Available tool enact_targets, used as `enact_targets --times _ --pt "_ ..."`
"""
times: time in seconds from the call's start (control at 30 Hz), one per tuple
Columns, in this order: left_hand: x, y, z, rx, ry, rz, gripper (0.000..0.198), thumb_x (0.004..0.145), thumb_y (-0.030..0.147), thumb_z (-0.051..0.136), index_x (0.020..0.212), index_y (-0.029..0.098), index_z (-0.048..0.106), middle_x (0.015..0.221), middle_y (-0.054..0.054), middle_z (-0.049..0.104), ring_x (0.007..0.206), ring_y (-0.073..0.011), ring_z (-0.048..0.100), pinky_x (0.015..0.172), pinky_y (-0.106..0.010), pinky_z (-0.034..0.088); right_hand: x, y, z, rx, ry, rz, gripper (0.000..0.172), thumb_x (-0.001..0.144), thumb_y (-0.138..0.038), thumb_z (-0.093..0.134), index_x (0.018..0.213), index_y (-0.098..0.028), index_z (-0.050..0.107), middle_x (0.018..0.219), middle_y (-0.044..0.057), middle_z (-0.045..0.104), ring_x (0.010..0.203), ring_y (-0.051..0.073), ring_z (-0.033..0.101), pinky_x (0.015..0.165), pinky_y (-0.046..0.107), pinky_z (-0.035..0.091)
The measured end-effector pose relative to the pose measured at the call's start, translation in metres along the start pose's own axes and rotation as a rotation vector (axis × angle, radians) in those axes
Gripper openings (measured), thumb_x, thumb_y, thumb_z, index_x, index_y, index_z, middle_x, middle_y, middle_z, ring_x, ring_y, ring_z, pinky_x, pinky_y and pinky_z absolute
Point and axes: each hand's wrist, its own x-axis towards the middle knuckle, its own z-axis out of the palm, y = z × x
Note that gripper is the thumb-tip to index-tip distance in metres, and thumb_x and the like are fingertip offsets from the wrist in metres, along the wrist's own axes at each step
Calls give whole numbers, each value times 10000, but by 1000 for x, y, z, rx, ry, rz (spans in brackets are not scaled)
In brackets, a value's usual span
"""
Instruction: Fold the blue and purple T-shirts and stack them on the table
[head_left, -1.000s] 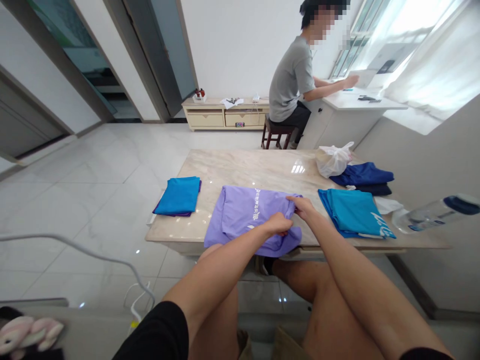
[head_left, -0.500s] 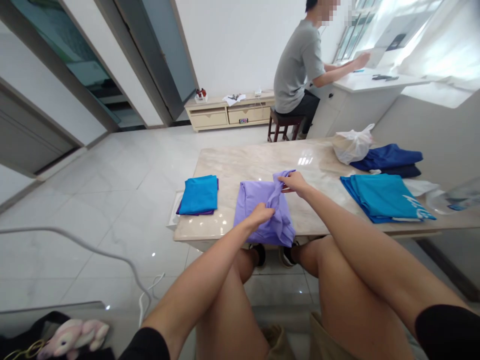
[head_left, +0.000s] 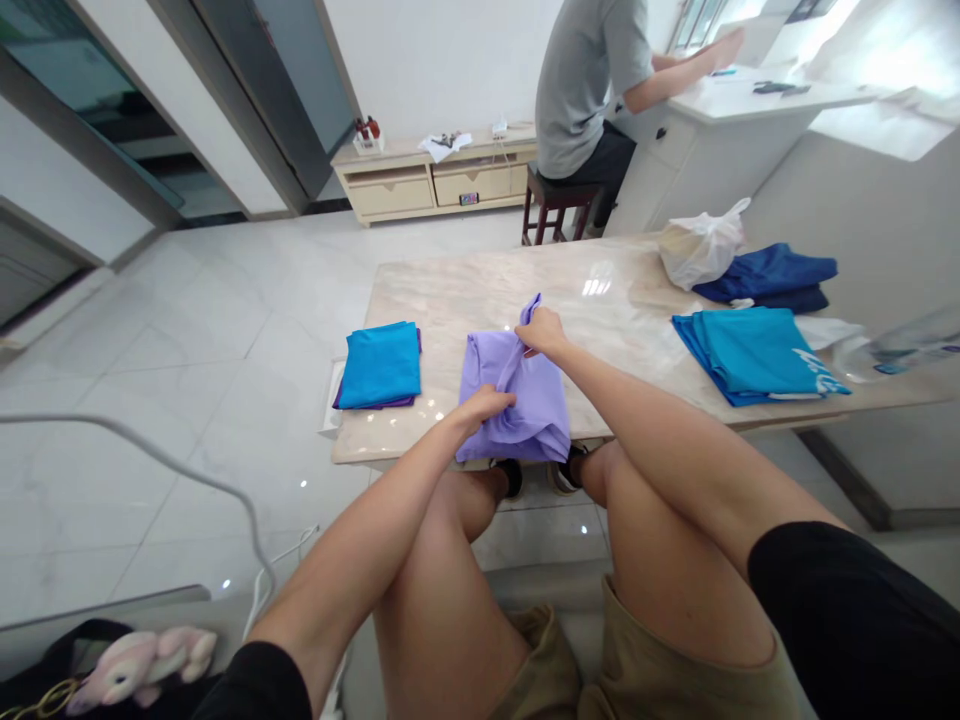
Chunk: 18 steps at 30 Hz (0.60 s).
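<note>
A light purple cloth (head_left: 536,395), partly folded into a rough rectangle, lies at the near edge of the marble-patterned table (head_left: 450,290). My left hand (head_left: 489,402) pinches a gathered fold of it near the middle. Farther back, my right hand (head_left: 541,332) grips the same fold, and a short end of fabric sticks up above the fingers. To the left sits a folded bright blue cloth (head_left: 382,365) on top of a darker purple one (head_left: 397,404). Whether the purple cloth is a garment I cannot tell.
At the right are folded blue fabric with white print (head_left: 757,350), dark blue fabric (head_left: 772,275), a white plastic bag (head_left: 703,248) and a clear bottle (head_left: 892,350). Beyond the table a person in grey (head_left: 592,90) sits on a stool (head_left: 555,200). A low cabinet (head_left: 394,195) stands by the wall.
Both hands have carried the gathered fold leftward across the purple cloth, baring its right part. The whole view has shifted, with the table now higher in the picture.
</note>
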Motion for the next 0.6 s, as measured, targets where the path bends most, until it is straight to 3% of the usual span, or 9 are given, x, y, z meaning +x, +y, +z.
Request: enact_targets --times 0.13,0.27,0.37,0.47,0.6 --pt "-3 -15 -18 -15 -16 -39 480 810 278 829 1251 143 697 1223 -122 806 1057 -268 767 780 -267 599 0 -11 14 -55 -37 -34 177 863 -114 814 1013 -59 739 800 178 788 815 321 835 774 346 694" --pt "-6 -34 -38 -5 -22 -90 501 764 296 889 1215 145 730 1202 -119 828 1068 -287 781 762 -262 599 -4 -23 24 63 -184 -25 167 935 -232 800 963 -81 736 704 118 764 727 274 821 701 333 701" --pt "-4 -43 -47 -2 -18 -108 480 833 388 874 1226 144 745 1213 -130 835 1058 -296 789 752 -285 606 -3 -22 17 172 -221 -32 251 1003 -295 734 950 -50 726 686 118 753 661 230 797 685 342 708" --pt "0 -46 -52 17 1 -95 449 896 463 835 1232 174 757 1250 -108 833 1092 -283 784 765 -277 604 4 -4 -3 161 -162 -26 218 970 -249 748 944 -33 737 632 106 727 634 223 781 698 350 711" --pt "0 -49 -63 102 26 -122 438 720 387 979 1059 184 791 1025 -79 854 993 -301 789 735 -287 594 15 39 -32 154 -180 53 138 865 -120 805 933 -13 751 553 100 686 649 269 786 701 393 715"
